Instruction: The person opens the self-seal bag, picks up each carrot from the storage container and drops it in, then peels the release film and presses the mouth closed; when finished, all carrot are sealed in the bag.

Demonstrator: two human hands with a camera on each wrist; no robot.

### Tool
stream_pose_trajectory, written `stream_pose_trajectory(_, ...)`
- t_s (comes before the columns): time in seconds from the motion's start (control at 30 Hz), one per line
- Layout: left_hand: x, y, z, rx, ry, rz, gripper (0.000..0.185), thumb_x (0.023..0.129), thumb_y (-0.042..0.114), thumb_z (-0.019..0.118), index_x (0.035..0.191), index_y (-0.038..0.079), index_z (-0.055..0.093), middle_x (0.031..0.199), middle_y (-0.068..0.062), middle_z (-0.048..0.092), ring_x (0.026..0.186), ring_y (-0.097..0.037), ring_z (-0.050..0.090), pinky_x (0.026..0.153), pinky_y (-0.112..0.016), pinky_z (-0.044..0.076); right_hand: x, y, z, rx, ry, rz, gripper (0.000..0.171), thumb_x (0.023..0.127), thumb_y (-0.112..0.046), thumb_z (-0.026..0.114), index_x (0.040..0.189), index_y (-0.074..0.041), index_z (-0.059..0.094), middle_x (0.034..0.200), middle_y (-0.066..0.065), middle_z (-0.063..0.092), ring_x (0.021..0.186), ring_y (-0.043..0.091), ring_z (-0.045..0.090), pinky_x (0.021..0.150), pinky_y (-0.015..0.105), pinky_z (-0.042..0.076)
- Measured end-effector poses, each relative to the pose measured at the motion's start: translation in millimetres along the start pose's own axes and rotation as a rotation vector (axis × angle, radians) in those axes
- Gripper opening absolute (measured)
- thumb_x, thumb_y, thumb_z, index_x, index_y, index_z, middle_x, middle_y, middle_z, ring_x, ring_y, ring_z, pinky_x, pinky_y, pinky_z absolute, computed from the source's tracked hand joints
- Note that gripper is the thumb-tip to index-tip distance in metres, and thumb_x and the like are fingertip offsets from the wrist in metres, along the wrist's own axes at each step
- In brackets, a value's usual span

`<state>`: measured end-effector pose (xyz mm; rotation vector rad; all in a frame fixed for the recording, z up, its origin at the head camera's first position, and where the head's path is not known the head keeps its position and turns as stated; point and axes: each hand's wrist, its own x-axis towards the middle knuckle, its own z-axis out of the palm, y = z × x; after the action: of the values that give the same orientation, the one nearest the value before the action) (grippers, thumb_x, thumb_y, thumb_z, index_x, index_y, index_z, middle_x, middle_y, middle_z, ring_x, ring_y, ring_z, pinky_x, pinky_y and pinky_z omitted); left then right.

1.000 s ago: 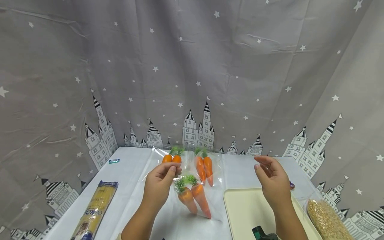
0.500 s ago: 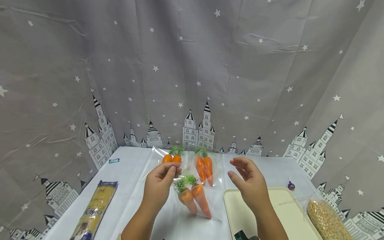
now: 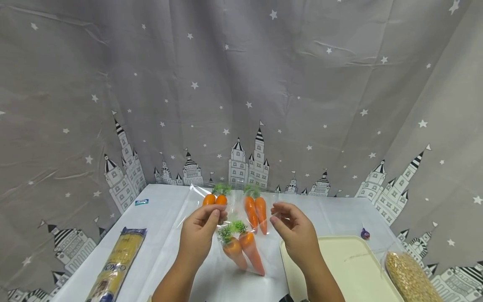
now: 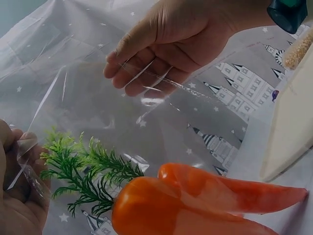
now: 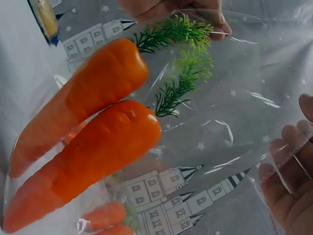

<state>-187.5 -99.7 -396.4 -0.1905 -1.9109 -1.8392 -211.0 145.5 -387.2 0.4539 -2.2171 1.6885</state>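
Note:
My left hand [image 3: 217,214] pinches the top edge of a clear plastic bag [image 3: 247,235] and holds it up above the table. Two orange carrots [image 3: 241,249] with green tops hang inside, tips down. My right hand [image 3: 275,213] is at the bag's right edge, with its fingers loosely bent against the film and a gap between thumb and fingers. In the left wrist view the carrots [image 4: 195,205] fill the bottom and the right hand's fingers [image 4: 146,63] lie against the film. The right wrist view shows the carrots [image 5: 98,147] close up through the film.
Two more bagged carrot pairs [image 3: 216,199] [image 3: 256,212] lie on the white table behind. A cream tray [image 3: 351,268] sits at front right, with a bag of yellow grains [image 3: 409,277] beside it. A pasta packet [image 3: 117,264] lies at front left. A small purple item [image 3: 364,233] is behind the tray.
My right hand has moved left from above the tray to the bag's right edge. The left hand and the bag have stayed in place.

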Motion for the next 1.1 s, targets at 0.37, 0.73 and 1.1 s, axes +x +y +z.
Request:
stream_pose_trajectory(0.37,-0.2,-3.1,-3.2,-0.013,0.037,-0.015,0.014,0.105,0.012,0.064,0.113,0.005,0.074,0.105,-0.012,0.075,0.097,-0.019,0.074,0.089,-0.026,0.061,-2.2,-3.0,3.1,-0.039,0.128,0.023,0.006,0.1,-0.01,0.071,0.106,-0.01,0.072,0.094,0.002,0.07,0.087,0.017,0.069,0.076,0.023,0.058)
stream_pose_trajectory(0.73,-1.7,-7.7,-7.5,0.002,0.091,-0.051,0.023,0.102,0.024,0.07,0.116,0.006,0.074,0.104,-0.009,0.077,0.099,-0.017,0.076,0.091,-0.024,0.06,-2.5,-1.3,1.0,0.04,0.107,0.01,0.006,0.101,-0.003,0.066,0.103,-0.007,0.068,0.095,0.008,0.068,0.086,0.02,0.073,0.081,0.026,0.062)
stream_pose_trajectory(1.1,1.0,-10.9,-10.7,0.063,0.131,-0.007,0.015,0.103,0.018,0.069,0.11,0.006,0.075,0.099,-0.011,0.077,0.092,-0.016,0.074,0.085,-0.023,0.061,0.5,3.1,-7.3,0.01,0.112,-0.012,0.004,0.102,-0.005,0.065,0.105,-0.008,0.067,0.095,0.006,0.069,0.087,0.016,0.072,0.081,0.026,0.062)
